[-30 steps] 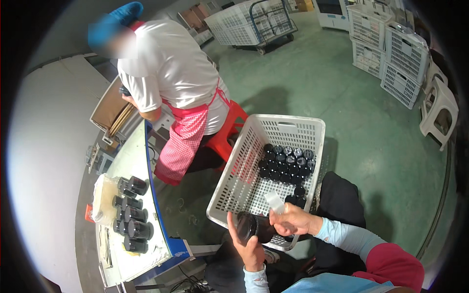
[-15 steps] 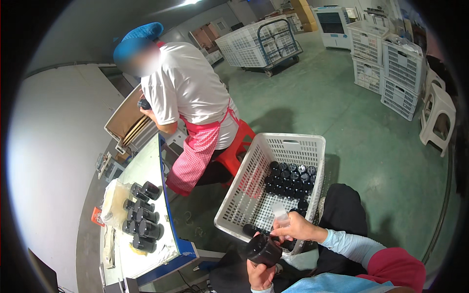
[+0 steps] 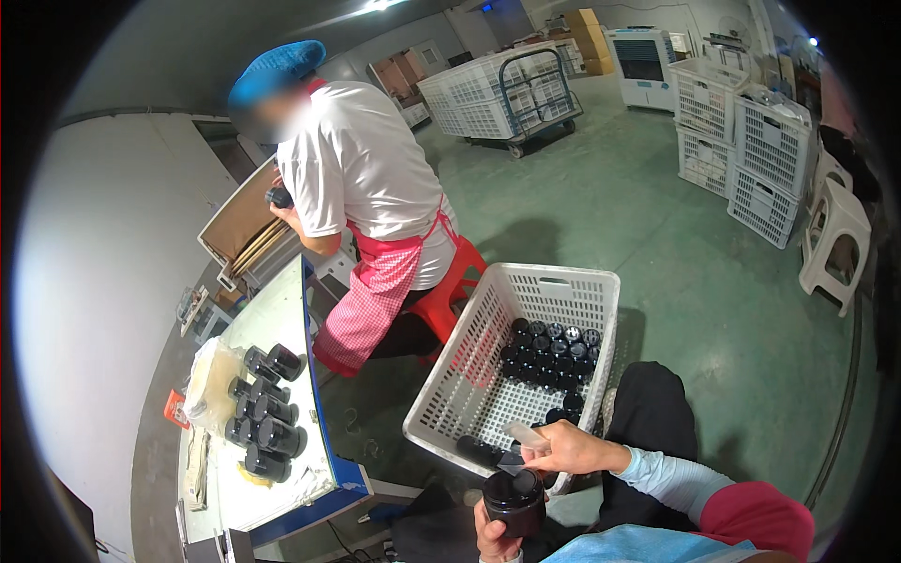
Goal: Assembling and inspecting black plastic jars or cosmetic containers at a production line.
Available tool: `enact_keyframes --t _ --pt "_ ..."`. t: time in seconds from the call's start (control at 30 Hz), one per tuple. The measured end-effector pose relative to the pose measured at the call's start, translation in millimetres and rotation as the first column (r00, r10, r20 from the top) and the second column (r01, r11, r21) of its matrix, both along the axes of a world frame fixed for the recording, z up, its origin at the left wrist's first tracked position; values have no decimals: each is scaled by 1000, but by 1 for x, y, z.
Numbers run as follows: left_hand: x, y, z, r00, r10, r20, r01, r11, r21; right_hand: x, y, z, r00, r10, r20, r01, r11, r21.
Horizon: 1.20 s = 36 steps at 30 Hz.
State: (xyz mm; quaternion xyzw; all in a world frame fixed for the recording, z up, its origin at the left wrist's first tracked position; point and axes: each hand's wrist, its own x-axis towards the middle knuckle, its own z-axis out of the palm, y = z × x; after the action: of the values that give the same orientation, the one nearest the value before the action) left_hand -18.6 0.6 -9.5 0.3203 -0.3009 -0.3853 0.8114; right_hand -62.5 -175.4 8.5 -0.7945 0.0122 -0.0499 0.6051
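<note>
The left hand [image 3: 495,537], half cut off by the lower edge, gripped a black jar [image 3: 513,500] from below. Above it, the right hand [image 3: 566,449] pinched a small clear piece [image 3: 526,436], its shape hard to read, beside a white basket [image 3: 488,375] of jars.

Open green floor [image 3: 676,244] at one and two o'clock, well apart from both hands. White basket [image 3: 488,375] just at twelve o'clock of right hand [image 3: 568,450], its rim blocking low passage; black jars [image 3: 549,352] filling its far end. Seated co-worker [image 3: 371,206] and cluttered table [image 3: 282,328] closing off ten o'clock. Left hand [image 3: 497,535] wrapped around black jar [image 3: 514,502].
</note>
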Motion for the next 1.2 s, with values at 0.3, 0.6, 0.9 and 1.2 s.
enact_keyframes --t 0.3,0.6,0.9,1.2 --pt "3 19 -21 978 62 -198 -66 998 -18 0 -13 2 994 109 2 -93 837 539" --pt "-2 6 -7 998 60 -31 -59 998 26 7 -7 -17 986 -153 72 60 716 696" --pt "0 4 -10 1000 -27 1 27 1000 -14 10 2 -23 980 -5 197 -63 939 339" --pt "-16 -3 14 994 46 -95 -53 996 -73 5 3 -16 999 22 -37 6 774 633"
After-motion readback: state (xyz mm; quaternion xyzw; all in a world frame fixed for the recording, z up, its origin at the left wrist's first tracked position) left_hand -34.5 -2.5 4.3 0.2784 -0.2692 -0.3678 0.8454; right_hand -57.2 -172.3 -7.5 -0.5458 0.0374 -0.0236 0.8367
